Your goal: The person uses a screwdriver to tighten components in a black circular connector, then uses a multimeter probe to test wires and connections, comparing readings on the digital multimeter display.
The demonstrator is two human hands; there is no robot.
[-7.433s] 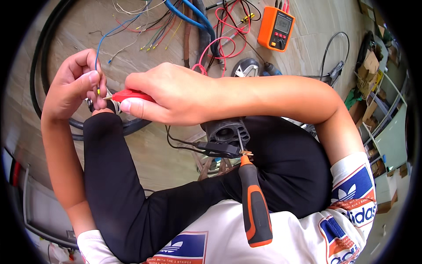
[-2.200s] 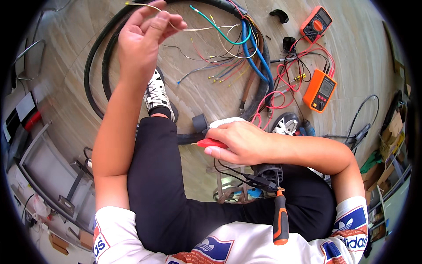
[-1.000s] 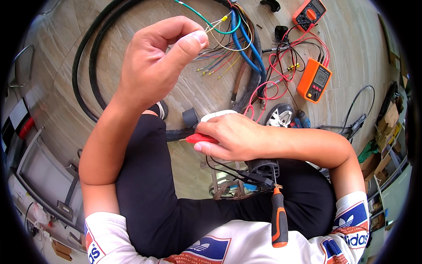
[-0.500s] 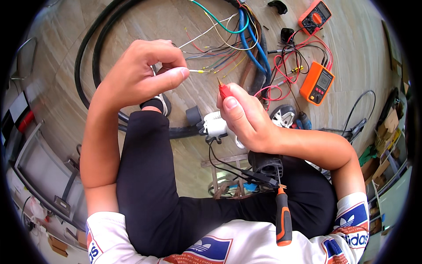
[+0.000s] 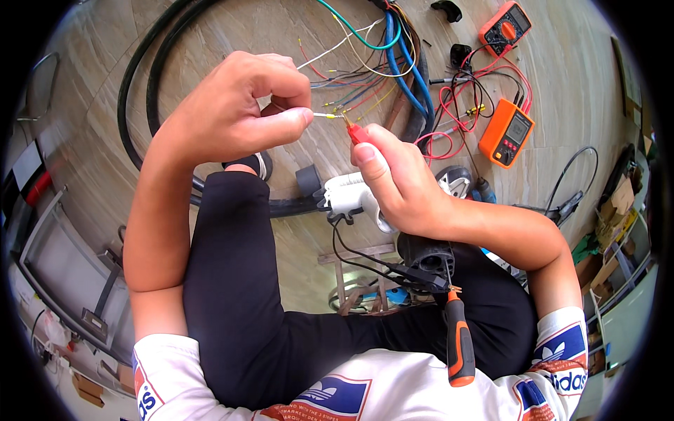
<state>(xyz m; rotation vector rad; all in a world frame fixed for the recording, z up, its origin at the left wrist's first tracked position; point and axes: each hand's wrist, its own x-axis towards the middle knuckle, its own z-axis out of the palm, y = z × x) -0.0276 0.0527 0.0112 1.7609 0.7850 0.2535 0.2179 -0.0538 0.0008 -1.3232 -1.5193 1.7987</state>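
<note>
Between thumb and fingers, my left hand (image 5: 256, 112) pinches a white wire (image 5: 321, 114) that ends in a yellow sleeve and a bare tip. My right hand (image 5: 400, 179) grips a red test probe (image 5: 356, 132); its metal point meets or nearly meets the wire's tip. Several thin coloured wires with yellow ends fan out just beyond, from a bundle with thick blue cables (image 5: 394, 52). A white, gun-shaped connector (image 5: 345, 196) with black parts lies below my right hand. An orange meter (image 5: 507, 133) with red and black leads lies to the right.
A second orange multimeter (image 5: 505, 28) lies at the far right, near small black parts (image 5: 446, 10). Thick black cable (image 5: 133, 91) loops on the left. An orange-and-black screwdriver (image 5: 460, 344) stands against a black housing (image 5: 426, 254) by my right leg.
The red probe's point and the white wire's tip have come together from a visible gap. My left hand has shifted slightly right and away from me.
</note>
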